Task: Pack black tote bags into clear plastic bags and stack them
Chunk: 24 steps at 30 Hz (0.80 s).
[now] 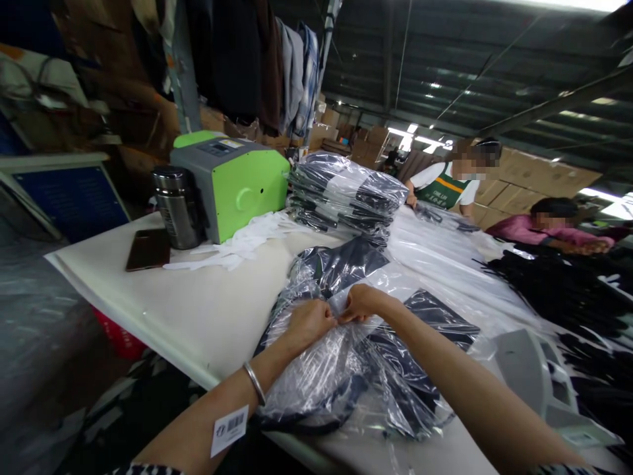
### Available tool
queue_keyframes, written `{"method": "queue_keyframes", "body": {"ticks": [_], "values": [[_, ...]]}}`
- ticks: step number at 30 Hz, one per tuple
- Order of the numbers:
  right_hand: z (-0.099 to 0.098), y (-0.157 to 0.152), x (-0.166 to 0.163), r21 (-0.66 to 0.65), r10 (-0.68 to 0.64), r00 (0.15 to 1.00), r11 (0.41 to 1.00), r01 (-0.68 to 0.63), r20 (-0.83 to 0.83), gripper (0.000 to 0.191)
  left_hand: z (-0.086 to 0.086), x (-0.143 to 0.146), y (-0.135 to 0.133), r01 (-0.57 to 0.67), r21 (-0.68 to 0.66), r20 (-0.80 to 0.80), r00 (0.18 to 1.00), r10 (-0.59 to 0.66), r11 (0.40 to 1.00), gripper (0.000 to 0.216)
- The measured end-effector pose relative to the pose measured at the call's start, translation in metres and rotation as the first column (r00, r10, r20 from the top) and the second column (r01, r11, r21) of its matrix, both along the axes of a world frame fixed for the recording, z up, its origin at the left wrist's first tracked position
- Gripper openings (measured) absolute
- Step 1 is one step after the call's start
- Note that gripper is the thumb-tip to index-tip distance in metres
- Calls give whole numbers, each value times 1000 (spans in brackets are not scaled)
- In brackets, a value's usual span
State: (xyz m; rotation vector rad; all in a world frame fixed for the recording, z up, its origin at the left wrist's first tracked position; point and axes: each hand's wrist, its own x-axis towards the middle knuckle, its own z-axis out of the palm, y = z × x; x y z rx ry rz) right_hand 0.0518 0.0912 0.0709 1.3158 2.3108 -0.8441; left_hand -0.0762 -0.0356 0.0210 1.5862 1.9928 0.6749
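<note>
My left hand [307, 321] and my right hand [362, 303] meet over a clear plastic bag [326, 369] that holds a dark folded garment [420, 369]. Both hands are closed, pinching the bag's edge between fingers and thumbs at the middle of the white table [198, 310]. A silver bangle circles my left wrist, and a barcode sticker sits on my left forearm. More clear film and a dark garment [341, 264] lie just beyond my hands.
A stack of bagged dark garments [346, 191] stands behind, next to a green and grey machine [227, 181], a steel flask [177, 206], a phone [148, 249] and white gloves [247, 241]. Two people work at the far right. A grey tool [539, 376] lies right.
</note>
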Motion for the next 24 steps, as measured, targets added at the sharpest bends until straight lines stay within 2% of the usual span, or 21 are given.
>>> {"method": "queue_keyframes", "body": {"ticks": [3, 6, 10, 15, 17, 21, 24], "values": [[5, 3, -1, 1, 15, 1000, 1000, -15, 18, 37, -2, 0, 1, 7, 11, -11, 1000, -7, 1000, 13], [10, 5, 8, -61, 7, 999, 998, -9, -42, 33, -2, 0, 1, 12, 20, -10, 1000, -12, 1000, 12], [14, 14, 38, -137, -66, 978, 990, 38, -199, 23, -3, -1, 2, 4, 16, 0, 1000, -4, 1000, 11], [18, 16, 72, -108, -173, 931, 983, 145, -323, 24, -4, -1, 3, 1, 0, -6, 1000, -1, 1000, 11], [23, 5, 70, -146, -165, 912, 982, 118, -374, 26, -4, -1, 3, 4, -10, -11, 1000, -4, 1000, 11], [32, -22, 43, -256, -58, 897, 965, -62, -439, 26, -1, -1, 2, 23, -15, -10, 1000, -23, 1000, 11], [25, -26, 21, -146, 20, 971, 988, -57, -240, 23, 0, -1, 2, 23, -16, -7, 1000, -24, 1000, 11]]}}
